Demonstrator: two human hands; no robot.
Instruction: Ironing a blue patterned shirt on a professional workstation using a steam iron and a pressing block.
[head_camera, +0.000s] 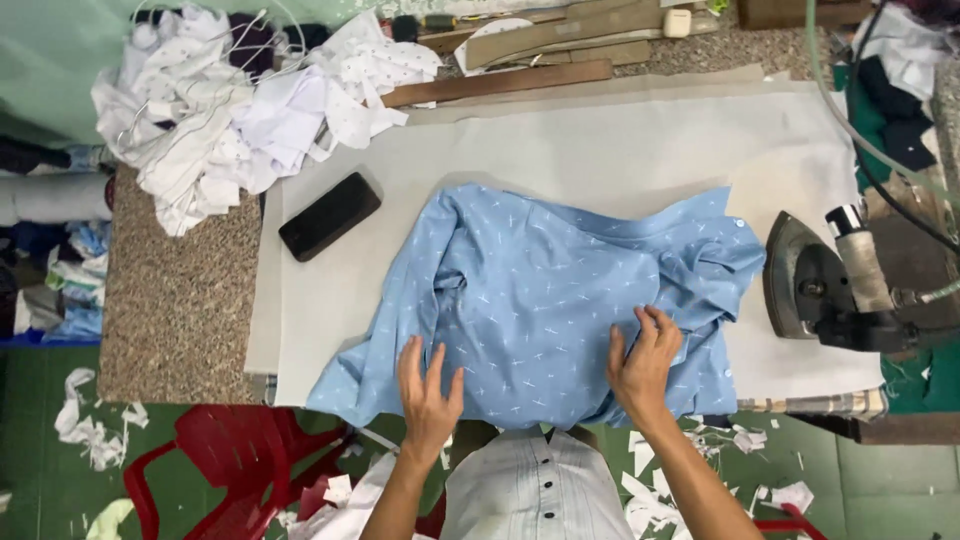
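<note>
White padded board (600, 150) carries a light blue shirt (540, 290), its long axis running left to right. Nearest, the left hand (428, 395) lies spread flat on it; the right hand (643, 362) pinches a fold. Beyond, a black phone (329, 215) lies left and an iron (815, 285) rests right.

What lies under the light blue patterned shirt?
The light blue patterned shirt lies on a pale cloth-covered pressing board. Both hands, left hand and right hand, press on top; anything beneath stays hidden.

Two hands, one light blue patterned shirt (540, 300), one black phone (329, 215), one iron (815, 290), one red plastic chair (240, 460).
</note>
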